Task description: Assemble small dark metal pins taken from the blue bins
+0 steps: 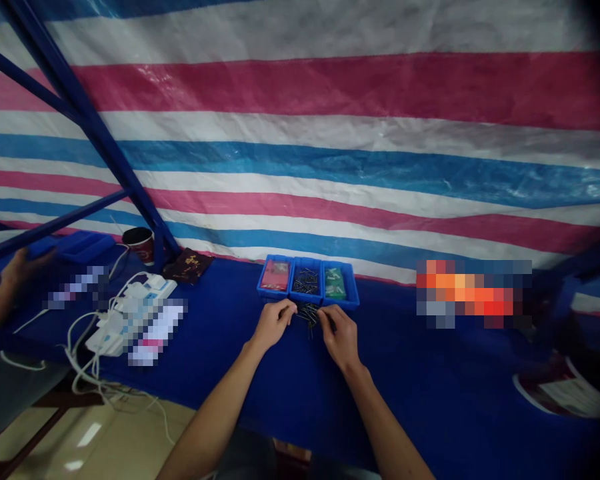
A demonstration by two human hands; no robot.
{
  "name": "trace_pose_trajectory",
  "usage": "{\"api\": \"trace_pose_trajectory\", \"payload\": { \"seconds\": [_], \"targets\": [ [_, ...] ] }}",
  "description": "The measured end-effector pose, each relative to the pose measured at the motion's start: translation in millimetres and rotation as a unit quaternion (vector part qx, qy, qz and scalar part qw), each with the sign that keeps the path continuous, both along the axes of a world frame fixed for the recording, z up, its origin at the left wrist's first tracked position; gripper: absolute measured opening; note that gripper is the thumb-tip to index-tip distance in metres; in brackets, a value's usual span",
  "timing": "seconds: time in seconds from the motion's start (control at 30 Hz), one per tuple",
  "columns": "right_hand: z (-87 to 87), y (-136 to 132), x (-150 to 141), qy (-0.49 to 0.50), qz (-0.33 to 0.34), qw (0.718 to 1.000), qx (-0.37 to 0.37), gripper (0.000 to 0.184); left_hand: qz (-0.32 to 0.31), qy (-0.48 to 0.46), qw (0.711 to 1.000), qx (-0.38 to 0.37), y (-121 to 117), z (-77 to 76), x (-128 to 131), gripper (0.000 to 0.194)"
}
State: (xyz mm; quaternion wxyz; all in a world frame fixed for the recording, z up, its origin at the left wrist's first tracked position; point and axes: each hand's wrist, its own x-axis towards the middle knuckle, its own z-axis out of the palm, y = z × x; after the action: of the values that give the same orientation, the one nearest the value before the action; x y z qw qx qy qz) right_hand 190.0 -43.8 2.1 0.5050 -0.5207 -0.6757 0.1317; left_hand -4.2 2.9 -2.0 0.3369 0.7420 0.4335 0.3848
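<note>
Both my hands rest on a blue cloth table (390,373), on either side of a small heap of dark pin-like parts (307,313). My left hand (273,323) has its fingers curled and pinched at the heap's left edge. My right hand (339,333) is curled at the heap's right edge, fingertips among the parts. What either hand pinches is too small to make out. Just behind the heap stand three blue trays: a left tray (275,275) with red pieces, a middle tray (305,281) with dark pins, a right tray (339,283) with green pieces.
A white power strip (130,313) with trailing cables lies at the left. A dark cup (139,243) and a dark booklet (187,265) sit near a blue steel frame (105,140). Another person's hand (23,267) holds a blue tray at far left. A striped tarp hangs behind.
</note>
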Motion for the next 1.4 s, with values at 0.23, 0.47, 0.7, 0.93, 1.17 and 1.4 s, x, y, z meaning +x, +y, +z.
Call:
{"api": "trace_pose_trajectory", "payload": {
  "seconds": [0.23,0.47,0.7,0.93,1.17,1.4],
  "targets": [
    [38.4,30,-2,0.039,-0.107,0.992,0.046,0.025,0.065,0.035,0.997,0.003,4,-5.7,1,0.030],
    [39.0,52,-2,-0.013,-0.111,0.994,0.018,0.027,0.048,0.144,0.988,-0.009,1,-1.8,4,0.018],
    [-10.7,15,8,-0.011,-0.060,0.998,-0.020,0.026,0.017,0.217,0.976,-0.006,-1,2.5,4,0.016],
    [-16.3,12,6,-0.001,-0.040,0.998,-0.041,0.025,0.039,0.247,0.968,-0.001,-1,-1.5,8,0.011],
    [-14.7,10,2,-0.022,-0.018,0.999,-0.046,0.025,0.026,0.259,0.965,0.009,-1,-0.8,6,0.013],
    [-16.5,11,3,-0.056,0.030,0.996,-0.060,0.020,0.022,0.219,0.975,0.001,0,2.4,3,0.014]
  ]
}}
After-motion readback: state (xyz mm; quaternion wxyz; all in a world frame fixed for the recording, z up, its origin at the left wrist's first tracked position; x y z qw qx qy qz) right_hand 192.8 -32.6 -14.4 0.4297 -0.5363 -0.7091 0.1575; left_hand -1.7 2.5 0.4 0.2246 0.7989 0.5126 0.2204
